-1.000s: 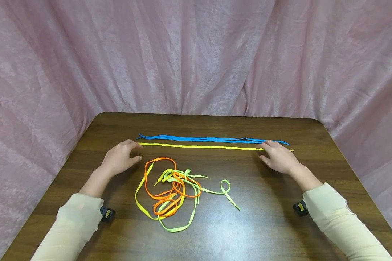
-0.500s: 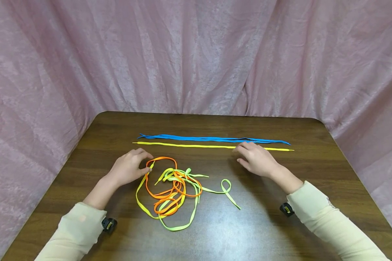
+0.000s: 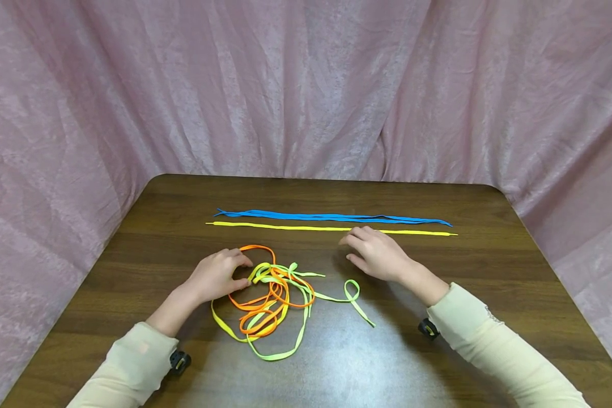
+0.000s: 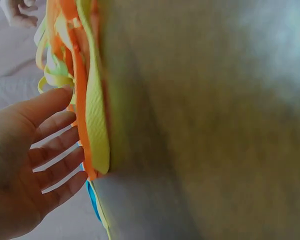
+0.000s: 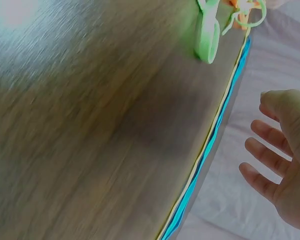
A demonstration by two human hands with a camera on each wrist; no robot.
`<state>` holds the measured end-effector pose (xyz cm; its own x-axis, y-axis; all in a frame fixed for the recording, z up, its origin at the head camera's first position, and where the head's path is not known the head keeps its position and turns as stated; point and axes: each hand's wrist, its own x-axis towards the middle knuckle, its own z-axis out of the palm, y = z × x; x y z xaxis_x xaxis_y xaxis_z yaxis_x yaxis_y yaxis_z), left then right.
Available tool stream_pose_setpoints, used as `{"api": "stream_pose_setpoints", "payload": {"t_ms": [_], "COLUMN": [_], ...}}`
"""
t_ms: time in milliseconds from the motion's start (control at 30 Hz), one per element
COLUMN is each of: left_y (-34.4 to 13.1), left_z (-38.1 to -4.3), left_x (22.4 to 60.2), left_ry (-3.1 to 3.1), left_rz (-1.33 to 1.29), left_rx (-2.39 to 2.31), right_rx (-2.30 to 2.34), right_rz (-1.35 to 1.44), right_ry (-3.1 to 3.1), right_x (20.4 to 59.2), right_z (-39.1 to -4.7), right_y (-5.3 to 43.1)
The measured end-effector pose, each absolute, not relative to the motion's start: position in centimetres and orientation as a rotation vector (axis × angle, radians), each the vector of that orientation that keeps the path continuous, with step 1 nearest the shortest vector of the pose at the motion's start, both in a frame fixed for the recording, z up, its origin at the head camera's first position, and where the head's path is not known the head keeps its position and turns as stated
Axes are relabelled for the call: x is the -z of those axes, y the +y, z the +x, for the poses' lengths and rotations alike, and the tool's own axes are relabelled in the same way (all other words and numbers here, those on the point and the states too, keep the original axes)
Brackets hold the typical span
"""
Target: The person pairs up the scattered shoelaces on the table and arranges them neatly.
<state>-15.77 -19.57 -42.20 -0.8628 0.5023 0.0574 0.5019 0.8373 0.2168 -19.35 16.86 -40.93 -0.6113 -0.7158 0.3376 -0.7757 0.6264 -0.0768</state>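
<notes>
Several flat shoelaces lie on the table. In the head view, a loose tangle holds an orange shoelace (image 3: 242,306), a yellow shoelace (image 3: 226,328) and a light green shoelace (image 3: 302,334). Over the tangle's upper left edge is my left hand (image 3: 218,276), its fingers spread and relaxed; whether they touch the laces I cannot tell. My right hand (image 3: 378,254) hovers just in front of a straight yellow shoelace (image 3: 285,228), with fingers loosely bent and nothing held. Beyond that lace, blue shoelaces (image 3: 316,217) lie stretched out side by side, nearly parallel to it.
The brown wooden table (image 3: 489,238) has rounded far corners. A pink curtain (image 3: 306,90) hangs behind and along both sides. From the tangle, a looped light green end (image 3: 357,309) trails to the right. Small black cameras sit at both wrists.
Both hands have left the straight yellow lace's ends. My left hand has come right and nearer, over the tangle; my right hand has moved left. The laces lie as before.
</notes>
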Motion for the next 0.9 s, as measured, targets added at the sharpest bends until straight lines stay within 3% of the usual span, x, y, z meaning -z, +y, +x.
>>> {"api": "stream_pose_setpoints", "payload": {"t_ms": [467, 900], "left_y": [-19.0, -20.5], "left_z": [-15.5, -15.2], "left_x": [42.3, 39.5], "left_ry": [2.980, 3.021], "left_rz": [0.801, 0.730], "left_rx": [-0.346, -0.351], "right_rx": [-0.384, -0.363], "right_rz": [1.281, 1.381], "right_ry": [-2.541, -2.513], "right_x": [40.8, 40.4], "right_z": [-18.9, -18.2], "right_y": [13.3, 9.3]}}
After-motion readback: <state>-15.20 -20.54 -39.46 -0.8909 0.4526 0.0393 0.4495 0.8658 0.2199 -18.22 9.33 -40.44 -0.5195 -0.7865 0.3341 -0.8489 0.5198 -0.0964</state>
